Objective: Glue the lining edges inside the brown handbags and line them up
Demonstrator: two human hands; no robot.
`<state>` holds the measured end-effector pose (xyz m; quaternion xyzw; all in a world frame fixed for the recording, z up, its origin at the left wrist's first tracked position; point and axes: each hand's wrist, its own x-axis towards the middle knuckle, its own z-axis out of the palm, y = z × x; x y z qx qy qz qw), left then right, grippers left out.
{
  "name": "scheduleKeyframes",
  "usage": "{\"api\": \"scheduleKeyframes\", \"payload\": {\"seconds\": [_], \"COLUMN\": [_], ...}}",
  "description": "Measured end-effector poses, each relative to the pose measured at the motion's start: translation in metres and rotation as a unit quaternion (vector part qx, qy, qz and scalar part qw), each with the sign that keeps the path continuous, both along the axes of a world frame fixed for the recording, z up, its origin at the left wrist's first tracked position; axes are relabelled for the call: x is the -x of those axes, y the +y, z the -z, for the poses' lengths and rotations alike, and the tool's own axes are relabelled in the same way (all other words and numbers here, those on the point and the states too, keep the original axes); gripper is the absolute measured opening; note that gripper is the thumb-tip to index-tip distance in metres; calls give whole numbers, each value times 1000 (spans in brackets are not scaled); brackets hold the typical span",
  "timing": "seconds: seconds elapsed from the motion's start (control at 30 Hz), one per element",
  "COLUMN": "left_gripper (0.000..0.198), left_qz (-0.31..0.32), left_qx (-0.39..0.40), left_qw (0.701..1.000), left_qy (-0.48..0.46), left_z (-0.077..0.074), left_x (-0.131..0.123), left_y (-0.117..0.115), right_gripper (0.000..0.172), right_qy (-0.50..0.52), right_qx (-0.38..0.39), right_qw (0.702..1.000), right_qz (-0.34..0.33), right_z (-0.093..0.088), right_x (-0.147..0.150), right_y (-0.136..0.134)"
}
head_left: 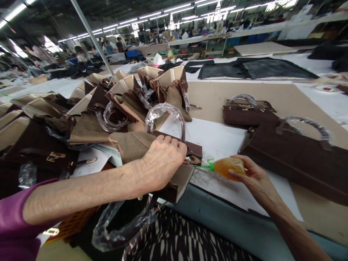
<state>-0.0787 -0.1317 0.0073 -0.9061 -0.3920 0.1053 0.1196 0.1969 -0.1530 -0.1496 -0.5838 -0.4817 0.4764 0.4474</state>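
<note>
In the curled right grip (257,174), held between thumb and fingers, an amber squeeze bottle (227,167) points its thin green nozzle (211,166) at a handbag's (182,181) open edge; the left grip (165,159) clasps that bag at the desk's (223,212) rim. Light, even pressure should keep application neat. Crinkled clear film wraps the arched handle (165,108); rightward, smooth brown purses (299,156) lie over matte tan board (206,94).

Over the white paper sheet (219,136), a hand could pass between the clear-plastic-wrapped arched handle (179,117) and the big dark brown rectangular bag (293,156). The amber squeeze bottle with green nozzle (227,168) obstructs the near side; crowded brown beige-lined open bags (127,99) block the left.
</note>
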Motion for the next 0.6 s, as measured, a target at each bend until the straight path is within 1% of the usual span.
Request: {"api": "scheduleKeyframes", "payload": {"seconds": [0.1, 0.2, 0.33, 0.47, 0.53, 0.6], "left_gripper": [20, 21, 16, 18, 19, 20], "left_qz": [-12, -18, -21, -8, 1, 3], "left_qx": [13, 25, 30, 10, -9, -9], "left_qw": [1000, 1000, 999, 1000, 1000, 1000], "left_qy": [-1, 4, 11, 8, -2, -7], "left_z": [-1, -3, -3, 2, 4, 4], "left_x": [0, 0, 1, 4, 5, 5], "left_y": [-3, -6, -6, -5, -5, -4], "right_gripper": [55, 56, 55, 55, 54, 52], "right_qy": [21, 42, 66, 88, 90, 79], "right_qx": [15, 26, 38, 52, 59, 63], "right_qw": [1000, 999, 997, 994, 994, 994], "right_qz": [-1, -2, -18, -28, -35, -42], "right_z": [4, 8, 9, 4, -1, -7], "right_x": [-1, -1, 1, 3, 5, 7], "right_y": [-3, -7, -13, -20, -26, -31]}}
